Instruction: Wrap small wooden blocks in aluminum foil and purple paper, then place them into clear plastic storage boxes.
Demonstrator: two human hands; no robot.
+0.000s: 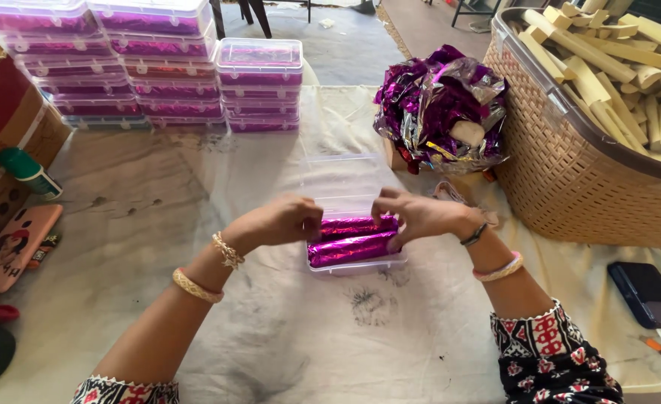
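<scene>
**Q:** Foil-wrapped sticks, magenta and shiny — where do they lie, and what surrounds them, from the largest item down?

**A:** They lie side by side in a clear plastic box just right of the centre of the view. Largest is the desk, covered with a stained pale cloth. At 2 o'clock stands a tan woven basket filled with bare pale sticks. At 11 o'clock, stacks of closed clear boxes show the same magenta contents. At 1 o'clock, touching the basket's side, sits a crumpled heap of magenta foil. A cardboard carton occupies 9 o'clock, with a green-capped bottle beside it and a pink phone case below. A dark phone lies at 4 o'clock.

**Q:** How do the hands stand?

**A:** The left hand is curled at the box's left end, fingers bent against the wrapped sticks. The right hand arches over the right end, fingertips pressing down on the top stick. Neither hand is spread flat; both touch the contents. The box's open lid stands behind them, towards 12 o'clock.

**Q:** Smallest details?

**A:** Bangles on both wrists.
</scene>
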